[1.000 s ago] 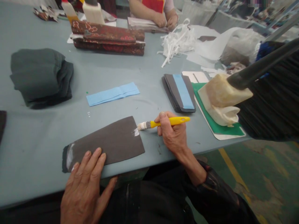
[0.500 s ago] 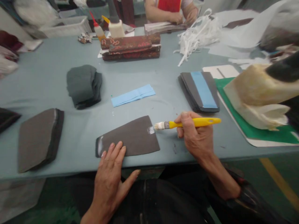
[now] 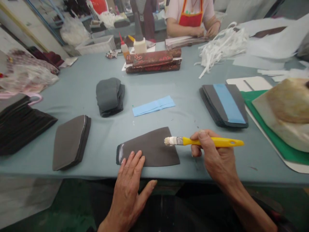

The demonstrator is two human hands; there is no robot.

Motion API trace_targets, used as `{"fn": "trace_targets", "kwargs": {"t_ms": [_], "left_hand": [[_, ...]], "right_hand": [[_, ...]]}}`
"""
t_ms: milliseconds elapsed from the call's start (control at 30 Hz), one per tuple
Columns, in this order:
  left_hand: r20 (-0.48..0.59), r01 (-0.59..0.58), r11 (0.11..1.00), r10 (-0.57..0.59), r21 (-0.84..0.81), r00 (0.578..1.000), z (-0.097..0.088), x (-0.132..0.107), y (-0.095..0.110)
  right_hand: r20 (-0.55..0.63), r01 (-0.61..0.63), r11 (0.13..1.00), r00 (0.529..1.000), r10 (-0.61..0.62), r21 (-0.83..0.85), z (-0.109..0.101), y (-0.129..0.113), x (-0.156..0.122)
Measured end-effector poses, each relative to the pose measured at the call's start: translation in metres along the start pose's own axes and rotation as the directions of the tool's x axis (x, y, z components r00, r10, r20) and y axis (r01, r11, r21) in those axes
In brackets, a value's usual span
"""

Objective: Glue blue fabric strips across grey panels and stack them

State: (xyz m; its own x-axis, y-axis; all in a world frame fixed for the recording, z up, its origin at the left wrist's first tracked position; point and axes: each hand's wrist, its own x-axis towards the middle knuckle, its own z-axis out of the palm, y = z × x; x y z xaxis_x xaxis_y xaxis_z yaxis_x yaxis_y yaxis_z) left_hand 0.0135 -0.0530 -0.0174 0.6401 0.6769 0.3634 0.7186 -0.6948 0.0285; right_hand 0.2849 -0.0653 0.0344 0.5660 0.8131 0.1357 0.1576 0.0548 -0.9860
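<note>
Since the earlier frame the yellow brush (image 3: 205, 141) has shifted slightly inward: its white bristles now lie on the upper right corner of the dark grey piece (image 3: 152, 146), covering the spot where a white dab showed before. Right hand (image 3: 217, 158) pinches the brush handle between thumb and fingers, bristles pointing left. Left hand (image 3: 131, 180) same as before, flat and palm down, fingers extended side by side on the piece's near left part, thumb off over the table (image 3: 79, 87) edge. Piece lies flat at the near edge of the table, with a whitish streak on its left end. Left of it is a stack of grey pieces (image 3: 70, 141); behind it a blue strip (image 3: 154, 106) and folded dark cloth (image 3: 109, 96). To the right is another grey stack topped with a blue band (image 3: 224, 104), beside a green board (image 3: 272, 135). At the far side are patterned boxes (image 3: 153, 60), a glue bottle (image 3: 140, 45), white strips (image 3: 222, 43), and a co-worker's hands (image 3: 198, 31) resting on a flat bundle.
</note>
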Motion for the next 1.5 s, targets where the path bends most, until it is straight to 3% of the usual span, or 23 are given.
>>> {"fn": "trace_targets", "kwargs": {"t_ms": [133,267,400,500,633,733,867,1067,1200,1500], "left_hand": [[-0.031,-0.051,0.999,0.051,0.008,0.998,-0.010,0.012,-0.022],[-0.078,-0.022,0.998,0.017,-0.063,0.997,-0.016,0.036,-0.047],[-0.028,0.036,0.986,-0.041,-0.165,0.999,-0.025,0.071,-0.064],[0.024,0.111,0.965,-0.108,-0.239,0.994,-0.027,0.112,-0.078],[0.182,0.165,0.949,-0.118,-0.270,0.976,-0.013,0.184,-0.095],[0.288,0.126,0.967,-0.059,-0.222,0.956,0.005,0.233,-0.099],[0.367,0.045,0.982,0.026,-0.183,0.930,0.029,0.274,-0.092],[0.433,-0.024,0.992,0.076,-0.124,0.898,0.044,0.301,-0.076],[0.462,-0.049,0.994,0.087,-0.093,0.883,0.047,0.311,-0.073],[0.456,-0.072,0.994,0.100,-0.079,0.884,0.055,0.316,-0.072]], "right_hand": [[-0.097,0.027,1.000,0.995,-0.026,0.011,-0.012,0.005,0.012],[-0.151,0.033,0.999,0.988,-0.029,0.024,-0.022,0.012,0.020],[-0.153,-0.015,0.999,0.988,0.019,0.029,-0.026,0.019,0.021],[-0.163,-0.057,0.996,0.984,0.068,0.067,-0.029,0.025,0.020],[-0.216,-0.098,0.987,0.968,0.124,0.129,-0.032,0.033,0.020],[-0.251,-0.123,0.978,0.954,0.162,0.167,-0.034,0.039,0.018],[-0.274,-0.155,0.966,0.939,0.209,0.206,-0.035,0.046,0.012],[-0.249,-0.260,0.947,0.920,0.302,0.188,-0.032,0.037,0.008],[-0.284,-0.367,0.916,0.872,0.400,0.164,-0.027,0.023,0.008],[-0.275,-0.353,0.914,0.875,0.399,0.201,-0.026,0.023,0.005]]}}
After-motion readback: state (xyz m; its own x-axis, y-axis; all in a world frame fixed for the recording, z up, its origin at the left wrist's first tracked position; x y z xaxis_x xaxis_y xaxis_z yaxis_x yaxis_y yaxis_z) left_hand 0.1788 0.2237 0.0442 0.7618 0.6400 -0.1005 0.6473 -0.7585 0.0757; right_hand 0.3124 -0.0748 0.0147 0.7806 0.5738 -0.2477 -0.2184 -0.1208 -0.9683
